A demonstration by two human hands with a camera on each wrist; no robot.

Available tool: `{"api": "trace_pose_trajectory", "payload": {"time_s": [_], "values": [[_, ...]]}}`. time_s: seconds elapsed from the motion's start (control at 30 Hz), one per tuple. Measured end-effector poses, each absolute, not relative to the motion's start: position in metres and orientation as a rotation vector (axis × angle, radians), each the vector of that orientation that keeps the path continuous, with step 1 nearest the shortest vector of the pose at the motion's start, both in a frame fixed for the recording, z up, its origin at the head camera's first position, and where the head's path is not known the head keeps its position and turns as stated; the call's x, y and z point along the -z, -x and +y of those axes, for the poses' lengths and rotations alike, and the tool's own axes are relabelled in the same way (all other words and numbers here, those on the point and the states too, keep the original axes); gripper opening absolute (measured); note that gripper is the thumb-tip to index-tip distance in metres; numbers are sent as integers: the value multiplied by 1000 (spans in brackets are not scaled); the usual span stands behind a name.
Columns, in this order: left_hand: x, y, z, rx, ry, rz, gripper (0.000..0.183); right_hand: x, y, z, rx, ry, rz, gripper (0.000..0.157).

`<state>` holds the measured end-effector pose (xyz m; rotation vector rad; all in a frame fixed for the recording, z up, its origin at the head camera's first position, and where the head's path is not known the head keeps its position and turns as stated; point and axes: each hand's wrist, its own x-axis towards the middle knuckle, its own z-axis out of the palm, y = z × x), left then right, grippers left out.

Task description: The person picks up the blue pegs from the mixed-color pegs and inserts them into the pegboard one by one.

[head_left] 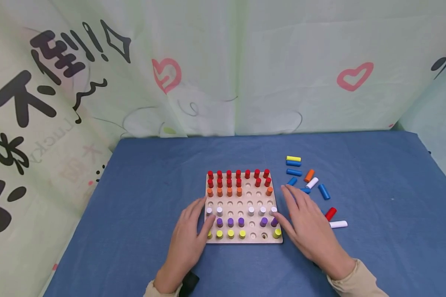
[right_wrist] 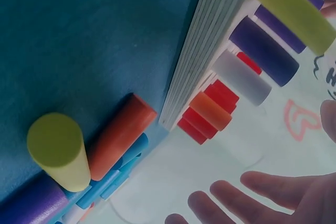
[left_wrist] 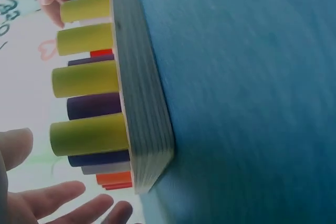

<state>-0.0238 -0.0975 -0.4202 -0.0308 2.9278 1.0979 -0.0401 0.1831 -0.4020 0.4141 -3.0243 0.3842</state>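
A square pale wooden pegboard [head_left: 258, 229] lies at the middle of the worktop covered in blue cloth [head_left: 152, 177], nearer its near edge than its far edge. Upright cylindrical pegs stand in it by colour: from the far edge, 2 rows of red pegs [head_left: 228, 173], then orange pegs [head_left: 219, 192], white pegs [head_left: 251, 211], purple pegs [head_left: 231, 222] and, along the near edge, 5 yellow pegs [head_left: 231, 234].

The left hand [head_left: 188, 235] is at the board's near left corner, thumb and fingers spread wide, holding nothing visible. The right hand [head_left: 312, 229] is at the right edge, its thumb wide of the fingers and near the end white and purple pegs; I cannot tell whether it touches them.

Right of the board, loose blue cylindrical pegs [head_left: 324, 192] lie scattered with 1 loose red peg [head_left: 330, 213] and 2 loose white pegs [head_left: 338, 224].
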Motion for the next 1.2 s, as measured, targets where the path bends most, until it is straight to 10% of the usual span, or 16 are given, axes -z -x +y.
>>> {"api": "trace_pose_trajectory", "payload": {"time_s": [1.2], "values": [[436,38,-111,-1581,118,2637,40,405,72,201,-427,-366,-3112,60]]}}
